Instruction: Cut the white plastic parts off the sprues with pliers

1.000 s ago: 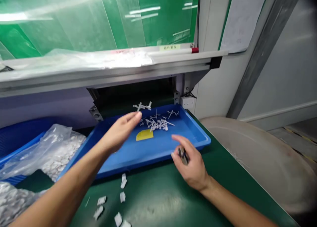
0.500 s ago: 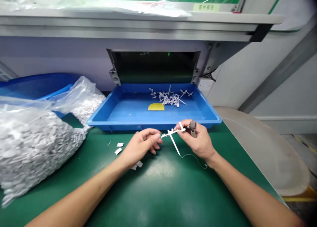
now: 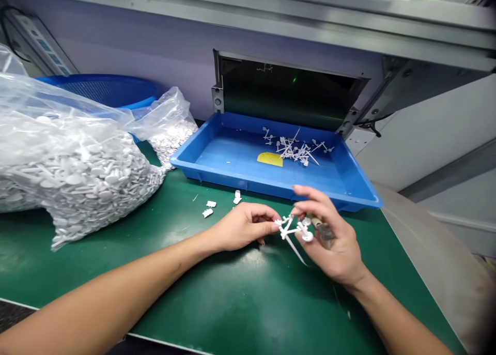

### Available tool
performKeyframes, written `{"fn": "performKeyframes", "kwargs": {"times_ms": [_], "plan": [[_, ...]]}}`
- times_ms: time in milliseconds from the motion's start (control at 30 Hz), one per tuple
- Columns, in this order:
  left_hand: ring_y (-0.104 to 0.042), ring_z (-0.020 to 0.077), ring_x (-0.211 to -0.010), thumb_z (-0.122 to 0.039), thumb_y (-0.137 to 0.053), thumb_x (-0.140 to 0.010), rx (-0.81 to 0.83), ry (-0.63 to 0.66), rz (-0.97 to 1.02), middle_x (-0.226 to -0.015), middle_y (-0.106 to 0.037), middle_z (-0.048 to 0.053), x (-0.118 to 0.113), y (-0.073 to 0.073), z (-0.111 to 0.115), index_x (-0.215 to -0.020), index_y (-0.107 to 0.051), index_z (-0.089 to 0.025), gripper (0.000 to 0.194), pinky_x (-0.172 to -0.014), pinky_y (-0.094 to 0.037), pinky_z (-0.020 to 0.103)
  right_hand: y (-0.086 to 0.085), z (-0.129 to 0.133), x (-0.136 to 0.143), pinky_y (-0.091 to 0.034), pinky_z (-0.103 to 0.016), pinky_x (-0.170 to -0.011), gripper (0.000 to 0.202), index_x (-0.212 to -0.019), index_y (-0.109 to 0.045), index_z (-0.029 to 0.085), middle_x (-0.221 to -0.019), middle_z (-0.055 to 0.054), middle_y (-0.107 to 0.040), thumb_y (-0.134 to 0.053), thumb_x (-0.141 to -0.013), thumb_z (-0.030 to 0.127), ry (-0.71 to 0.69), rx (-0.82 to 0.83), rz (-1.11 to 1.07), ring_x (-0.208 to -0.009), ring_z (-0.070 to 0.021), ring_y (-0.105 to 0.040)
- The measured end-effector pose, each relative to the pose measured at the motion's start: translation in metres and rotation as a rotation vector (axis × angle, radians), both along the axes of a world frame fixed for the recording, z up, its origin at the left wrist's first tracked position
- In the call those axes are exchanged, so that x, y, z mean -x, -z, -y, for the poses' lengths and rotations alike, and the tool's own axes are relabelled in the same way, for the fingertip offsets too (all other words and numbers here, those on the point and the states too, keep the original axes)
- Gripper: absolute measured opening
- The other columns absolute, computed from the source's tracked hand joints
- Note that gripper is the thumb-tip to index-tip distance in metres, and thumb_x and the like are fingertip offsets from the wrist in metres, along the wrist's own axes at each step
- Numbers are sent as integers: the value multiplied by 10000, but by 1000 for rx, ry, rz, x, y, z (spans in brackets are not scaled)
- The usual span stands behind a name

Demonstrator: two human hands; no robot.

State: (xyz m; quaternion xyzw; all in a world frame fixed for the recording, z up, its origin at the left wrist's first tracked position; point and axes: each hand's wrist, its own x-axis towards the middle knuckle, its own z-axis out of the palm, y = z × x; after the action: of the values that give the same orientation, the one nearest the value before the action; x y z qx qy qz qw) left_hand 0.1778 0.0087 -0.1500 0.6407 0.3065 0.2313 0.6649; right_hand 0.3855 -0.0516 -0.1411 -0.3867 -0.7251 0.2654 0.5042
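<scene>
White plastic branched piece [image 3: 284,232]: in the fingers, above green work surface [image 3: 240,303].

Left hand [image 3: 245,227]: narrow pinch on the piece's left end. Right hand [image 3: 339,246]: part-curled around a dark-and-tan tool [image 3: 326,235], thumb and fingers at the piece's disc end; exact contact there unclear. Stems look thin, so I'd pinch lightly at the thick joint, steady the long arm, and angle the tool clear of the discs. Fingertips out of the tool's line.

Small white plastic bits [image 3: 211,204] lie beyond the left forearm. Clear plastic bag of white parts [image 3: 96,164] to the left, well apart from the hands. Shallow blue plastic tray [image 3: 232,176] just past the hands, with a tangled white pile [image 3: 296,151] beside a yellow patch [image 3: 270,159]. Dark rectangular opening [image 3: 287,96] behind.
</scene>
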Motion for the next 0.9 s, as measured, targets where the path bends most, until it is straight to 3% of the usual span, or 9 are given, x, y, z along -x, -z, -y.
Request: {"fn": "performKeyframes", "kwargs": {"times_ms": [67, 133, 233, 333, 433, 900], "plan": [[-597, 127, -679, -384, -660, -831, -82, -103, 28, -836, -674, 24, 2, -6, 2, -983, -694, -183, 254, -610, -522, 233, 3, -3, -3, -523, -417, -862, 406, -1246, -534, 240, -1465, -129, -373, -580, -843, 236, 66, 10, -114, -1011, -232, -599], [-615, 144, -718, -368, -661, -836, -220, -204, 18, -865, -688, 33, 4, -13, 4, -969, -699, -183, 231, -645, -522, 246, 7, -9, -7, -520, -411, -855, 366, -1222, -523, 235, -1393, -124, -459, -541, -857, 265, 111, -10, -166, -1020, -239, -598], [-628, 161, -780, -347, -654, -847, -411, -294, -23, -920, -703, 40, 7, -18, 8, -952, -709, -192, 195, -707, -521, 262, 13, -17, -13, -496, -369, -844, 270, -1103, -583, 228, -1111, -73, -623, -552, -835, 217, 216, 37, 85, -987, -232, -601], [-622, 153, -768, -329, -642, -861, -487, -300, -34, -911, -704, 39, 6, -16, 11, -952, -707, -189, 179, -715, -520, 261, 16, -19, -12, -474, -324, -773, 272, -1030, -612, 225, -974, -33, -631, -565, -777, 135, 234, 110, 395, -881, -202, -590], [-613, 143, -755, -305, -632, -873, -528, -272, -23, -899, -699, 42, 5, -11, 13, -966, -703, -167, 181, -705, -511, 252, 18, -18, -9, -454, -323, -766, 317, -1025, -601, 227, -957, -25, -620, -552, -743, 90, 176, 90, 511, -869, -199, -567], [-606, 100, -743, -252, -636, -881, -592, -307, -22, -881, -702, 12, 5, -10, 11, -961, -699, -151, 143, -682, -486, 193, 19, -18, -9, -413, -328, -767, 289, -1001, -579, 229, -948, -12, -601, -570, -739, 105, 187, 50, 568, -842, -195, -521]]}}
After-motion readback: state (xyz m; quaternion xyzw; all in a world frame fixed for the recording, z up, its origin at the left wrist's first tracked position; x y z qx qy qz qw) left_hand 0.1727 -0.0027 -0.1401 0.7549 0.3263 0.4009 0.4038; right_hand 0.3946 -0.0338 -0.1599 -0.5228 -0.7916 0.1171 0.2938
